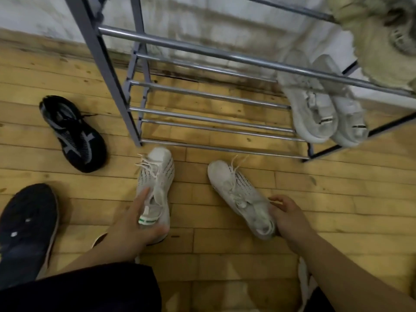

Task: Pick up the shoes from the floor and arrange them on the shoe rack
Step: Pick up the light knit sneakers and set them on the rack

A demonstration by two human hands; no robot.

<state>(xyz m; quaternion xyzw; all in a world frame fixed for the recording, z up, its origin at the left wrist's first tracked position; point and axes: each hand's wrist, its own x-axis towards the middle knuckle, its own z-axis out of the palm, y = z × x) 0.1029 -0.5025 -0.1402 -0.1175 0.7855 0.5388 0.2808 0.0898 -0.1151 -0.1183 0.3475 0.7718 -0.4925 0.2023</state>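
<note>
Wooden floor [225, 242]: pale yellow planks, seen from above.
Left hand [135, 228]: grips the heel of the left white sneaker [157, 176], thumb round the back, index finger laid along its side.
Right hand [288, 219]: fingers curled round the heel of the right white sneaker [234, 188].
White sneakers: side by side but apart, toes towards the shoe rack [211, 109], just in front of its lowest front bar.
Shoe rack: grey metal bars against a wall; a pale grey pair [319, 115] sits at the right of the bottom tier, and beige shoes [378, 46] are higher up.
Black sneaker [74, 136]: on the floor, left of the rack.
Dark shoe [27, 233]: lower left edge.
</note>
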